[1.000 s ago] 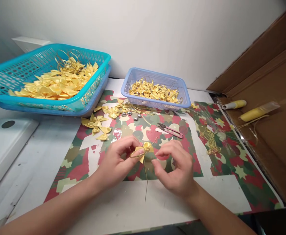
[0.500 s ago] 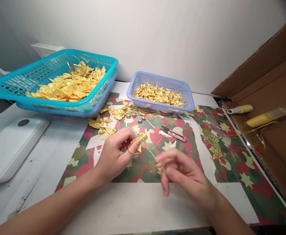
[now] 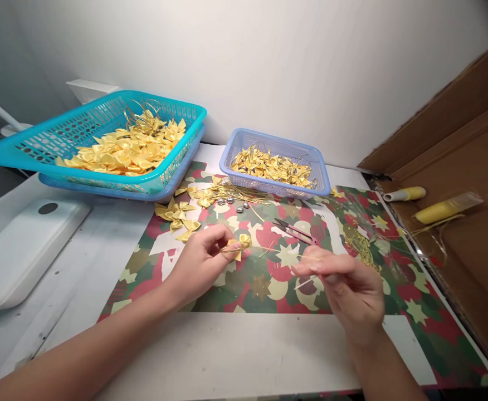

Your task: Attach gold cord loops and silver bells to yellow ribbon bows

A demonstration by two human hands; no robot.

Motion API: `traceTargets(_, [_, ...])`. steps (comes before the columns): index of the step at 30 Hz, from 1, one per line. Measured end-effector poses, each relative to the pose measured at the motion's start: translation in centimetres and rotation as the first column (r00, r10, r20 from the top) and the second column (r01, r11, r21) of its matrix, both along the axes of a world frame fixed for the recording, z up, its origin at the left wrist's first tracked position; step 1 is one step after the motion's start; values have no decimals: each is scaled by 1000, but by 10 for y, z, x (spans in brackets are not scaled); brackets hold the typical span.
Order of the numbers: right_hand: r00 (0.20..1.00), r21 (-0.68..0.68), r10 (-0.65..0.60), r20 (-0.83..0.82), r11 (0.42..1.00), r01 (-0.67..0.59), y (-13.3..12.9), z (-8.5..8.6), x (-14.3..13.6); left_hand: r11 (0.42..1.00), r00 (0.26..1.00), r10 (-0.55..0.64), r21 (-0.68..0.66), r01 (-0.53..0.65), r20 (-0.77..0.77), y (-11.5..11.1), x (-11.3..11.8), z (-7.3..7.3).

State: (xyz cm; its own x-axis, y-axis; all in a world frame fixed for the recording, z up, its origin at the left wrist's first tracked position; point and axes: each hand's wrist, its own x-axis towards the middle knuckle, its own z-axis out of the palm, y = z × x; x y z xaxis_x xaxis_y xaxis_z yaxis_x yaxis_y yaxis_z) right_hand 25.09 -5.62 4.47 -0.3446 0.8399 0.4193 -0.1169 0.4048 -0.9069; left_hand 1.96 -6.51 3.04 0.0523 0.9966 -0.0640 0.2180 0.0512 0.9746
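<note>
Between the thumb and fingers of my left hand (image 3: 204,259) is a yellow ribbon bow (image 3: 244,241) with a loop of gold cord. A thin cord (image 3: 271,249) runs from the bow across to my right hand (image 3: 346,289), whose fingers are closed on it. The cord looks pulled nearly straight, and a short pale end shows below the right fingers. Just behind my right hand lie thread snips (image 3: 296,230) with pink handles. Loose yellow bows (image 3: 175,211), gold cords (image 3: 244,194) and several silver bells (image 3: 239,209) lie beyond my left hand.
At the back left, a turquoise basket (image 3: 18,159) of yellow bows sits in a blue one. A smaller blue basket (image 3: 321,178) holds finished-looking bows with bells. A white scale (image 3: 30,245) stands left. Yellow thread spools (image 3: 448,207) lie by cardboard at right.
My right hand has moved right and slightly up, drawing the cord out from the bow, and its fingers have closed more. My left hand stays nearly in place with the bow.
</note>
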Motion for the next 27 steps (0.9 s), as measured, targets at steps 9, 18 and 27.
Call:
traceTargets(9, [978, -9, -192, 81, 981, 194, 2, 1, -1, 998, 1000, -8, -58, 8, 7, 2, -3, -2])
traceTargets(18, [849, 21, -503, 160, 862, 507, 8, -6, -4, 997, 1000, 10, -72, -11, -11, 2, -3, 0])
traceTargets(27, [923, 42, -379, 71, 925, 377, 15, -2, 4, 997, 999, 26, -72, -28, -23, 4, -3, 0])
